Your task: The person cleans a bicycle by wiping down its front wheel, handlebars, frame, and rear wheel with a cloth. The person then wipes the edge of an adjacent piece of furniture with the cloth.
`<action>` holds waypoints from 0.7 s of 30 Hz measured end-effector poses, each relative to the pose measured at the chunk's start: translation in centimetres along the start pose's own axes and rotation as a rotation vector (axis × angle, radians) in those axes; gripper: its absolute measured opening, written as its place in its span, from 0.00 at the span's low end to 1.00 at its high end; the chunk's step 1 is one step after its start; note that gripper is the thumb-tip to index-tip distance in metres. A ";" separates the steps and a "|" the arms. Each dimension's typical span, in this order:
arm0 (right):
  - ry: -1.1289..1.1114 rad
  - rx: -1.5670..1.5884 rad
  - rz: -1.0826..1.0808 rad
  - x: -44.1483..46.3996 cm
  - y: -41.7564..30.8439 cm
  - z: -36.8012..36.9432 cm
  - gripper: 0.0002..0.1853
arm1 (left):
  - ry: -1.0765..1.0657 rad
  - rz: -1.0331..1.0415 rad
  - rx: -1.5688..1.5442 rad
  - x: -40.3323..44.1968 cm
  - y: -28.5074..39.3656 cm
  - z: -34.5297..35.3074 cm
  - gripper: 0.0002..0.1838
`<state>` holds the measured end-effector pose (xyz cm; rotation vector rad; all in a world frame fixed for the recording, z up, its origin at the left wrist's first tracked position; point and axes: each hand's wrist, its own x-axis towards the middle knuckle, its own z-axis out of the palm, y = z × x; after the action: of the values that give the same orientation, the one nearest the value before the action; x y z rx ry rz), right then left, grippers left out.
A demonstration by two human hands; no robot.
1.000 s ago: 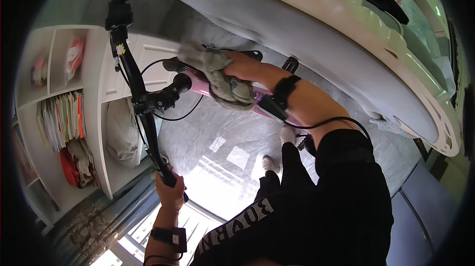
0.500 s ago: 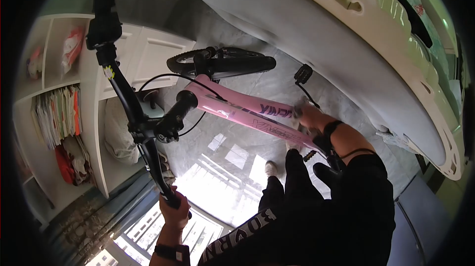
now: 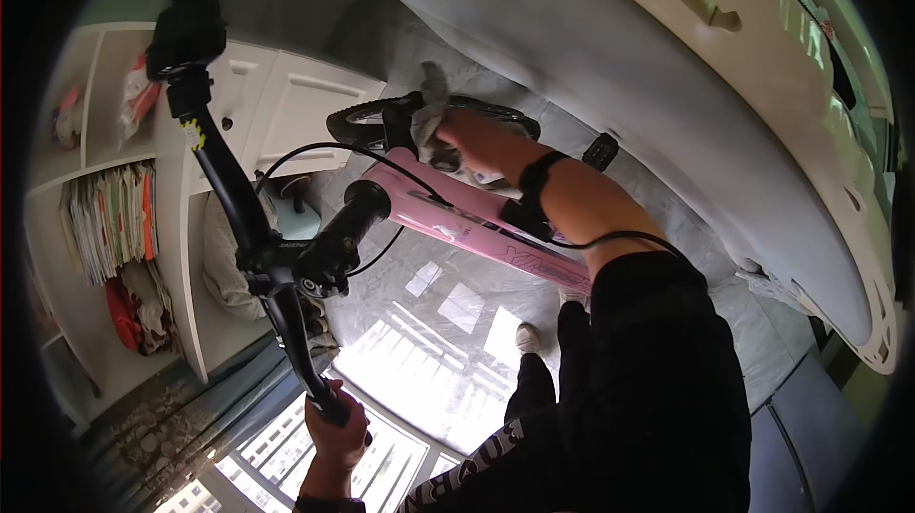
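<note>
We have our left hand (image 3: 335,432) wrapped around the near left end of the handlebar (image 3: 286,322) and our right hand (image 3: 462,136) clutching a grey cloth (image 3: 428,122) just beyond the central pink bicycle frame (image 3: 457,227), apparently mid-wipe, though we cannot tell which parts are done or left.

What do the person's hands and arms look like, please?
The left hand and right hand are bare. The right arm wears a black strap with a dark box; a black cable runs along it towards a black sleeve. A dark band partly shows on the left arm.
</note>
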<state>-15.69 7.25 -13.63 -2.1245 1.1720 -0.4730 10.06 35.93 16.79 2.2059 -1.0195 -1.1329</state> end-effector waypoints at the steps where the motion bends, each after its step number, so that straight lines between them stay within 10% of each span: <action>1: 0.015 0.029 0.000 -1.2 1.6 0.7 0.23 | -0.009 0.008 -0.001 -0.1 -0.1 0.0 0.22; 9: -0.367 0.102 0.637 -17.2 8.8 -4.9 0.18 | -0.009 -0.014 -0.029 -0.5 0.2 0.2 0.24; 14: -0.271 0.842 0.529 -22.0 8.9 -8.0 0.24 | -0.014 -0.006 -0.043 -0.3 0.5 0.4 0.24; 17: -0.464 0.749 0.529 -19.1 4.0 -8.4 0.30 | -0.010 0.003 -0.023 -0.5 0.8 0.8 0.25; 21: -0.035 0.428 -0.004 -18.7 -0.1 -3.4 0.24 | 0.001 0.046 -0.014 -0.6 0.7 0.4 0.25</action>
<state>-27.60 21.81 -11.07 -1.7586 0.9477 -0.6245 9.17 35.96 17.33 2.1605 -1.0530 -1.1157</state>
